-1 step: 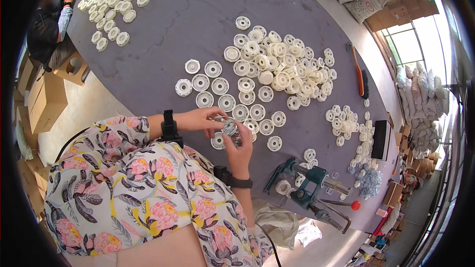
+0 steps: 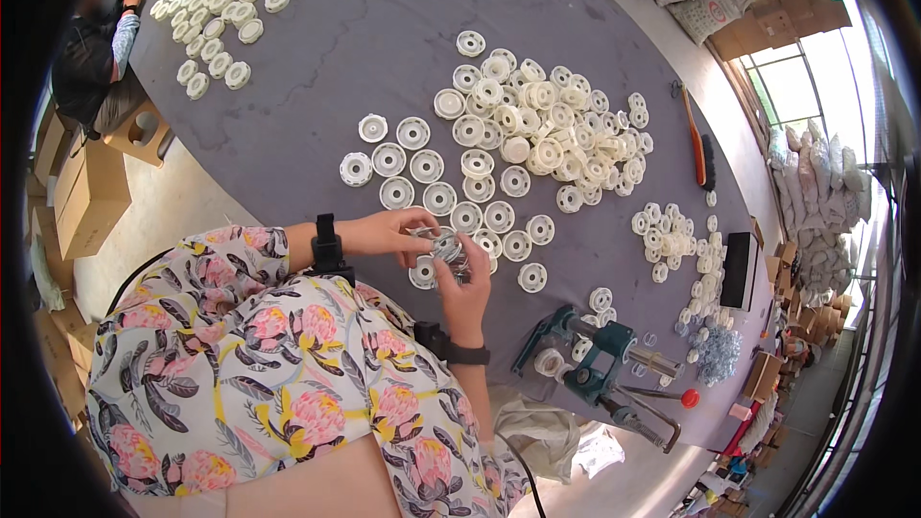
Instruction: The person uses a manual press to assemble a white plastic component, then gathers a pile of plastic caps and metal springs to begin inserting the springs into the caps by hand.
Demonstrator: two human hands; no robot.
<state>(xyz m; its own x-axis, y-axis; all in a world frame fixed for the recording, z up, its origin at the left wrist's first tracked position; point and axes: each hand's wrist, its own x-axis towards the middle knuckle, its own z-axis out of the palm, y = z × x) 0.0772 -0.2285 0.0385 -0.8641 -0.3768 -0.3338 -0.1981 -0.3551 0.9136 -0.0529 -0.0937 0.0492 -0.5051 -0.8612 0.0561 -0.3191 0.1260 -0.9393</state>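
A small bunch of thin, shiny, silvery-clear rings point(image 2: 447, 247) is held between my two hands, low over the near edge of the table. The fingers of my left hand point(image 2: 408, 230) pinch the bunch from its left side. My right hand point(image 2: 464, 280) curls round its right side, thumb toward me. Round white plastic wheel-like parts point(image 2: 439, 200) lie flat on the grey cloth just beyond my hands. One more such part point(image 2: 422, 272) rests partly hidden close under my fingers.
A large heap of white parts point(image 2: 547, 125) lies farther back. To the right stands a green hand press point(image 2: 602, 360) with a red knob. Near it are a pile of clear rings point(image 2: 718, 355) and a brush point(image 2: 698, 144). A person point(image 2: 96, 67) sits at the far left.
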